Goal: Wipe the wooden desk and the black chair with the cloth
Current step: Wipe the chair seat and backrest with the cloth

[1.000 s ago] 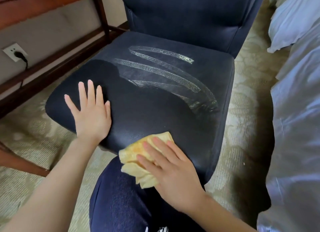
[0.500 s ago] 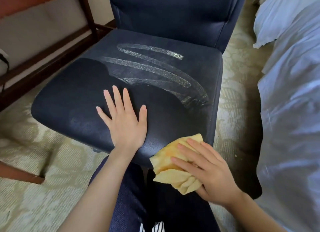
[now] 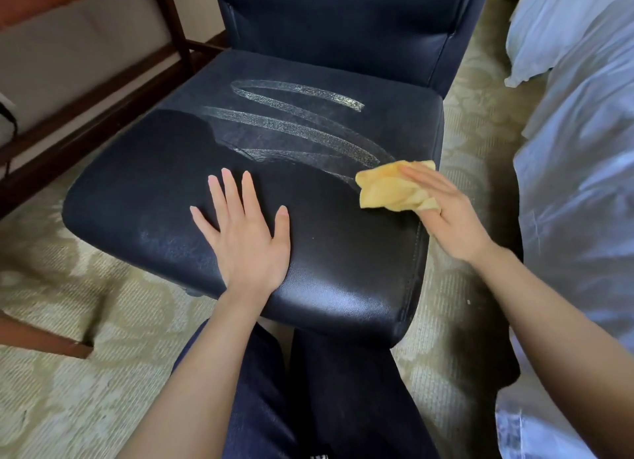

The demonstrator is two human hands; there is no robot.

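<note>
The black chair fills the middle of the view, with its seat (image 3: 154, 191) in front of me and its backrest (image 3: 336, 22) behind. Pale wet wipe streaks (image 3: 295, 129) loop across the rear half of the seat. My left hand (image 3: 247, 232) lies flat on the front of the seat with its fingers spread. At the seat's right edge, my right hand (image 3: 449, 215) presses the crumpled yellow cloth (image 3: 387, 187) onto the seat with straight fingers. Its thumb is hidden. Only the wooden desk's dark lower frame (image 3: 103, 95) shows, at the upper left.
A bed with white sheets and pillows (image 3: 576, 149) runs close along the right side, leaving a narrow strip of patterned carpet (image 3: 459, 122) beside the chair. My legs in dark trousers (image 3: 308, 390) are at the seat's front edge. A wooden leg (image 3: 41, 338) crosses the carpet at the left.
My right hand slid the cloth from the seat's front edge rightward and up to its right edge. My left hand shifted from the seat's front left toward its middle.
</note>
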